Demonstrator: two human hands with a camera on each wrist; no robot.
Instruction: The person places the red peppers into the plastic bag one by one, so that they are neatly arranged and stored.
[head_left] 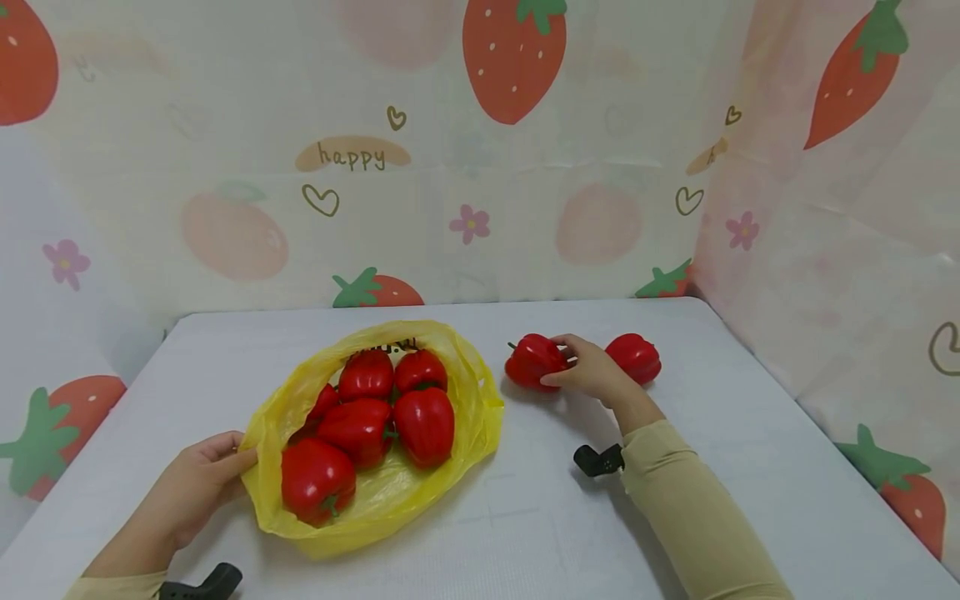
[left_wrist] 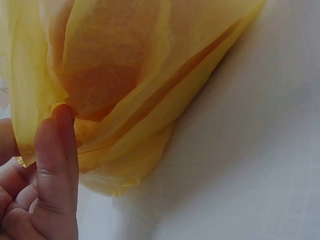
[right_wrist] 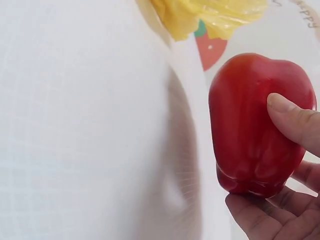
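A yellow plastic bag lies wide-mouthed on the table with several red bell peppers inside. My left hand pinches the bag's left rim between thumb and fingers; the left wrist view shows the thin yellow film folded at the fingertips. To the right of the bag, my right hand grips a red bell pepper with a green stem. In the right wrist view the thumb lies along one side of this pepper and fingers hold its end.
Behind the right hand, another red bell pepper rests on the white table. A wall covering with strawberry prints rises at the table's back edge, and a similar one stands at the right. Each wrist carries a small black device.
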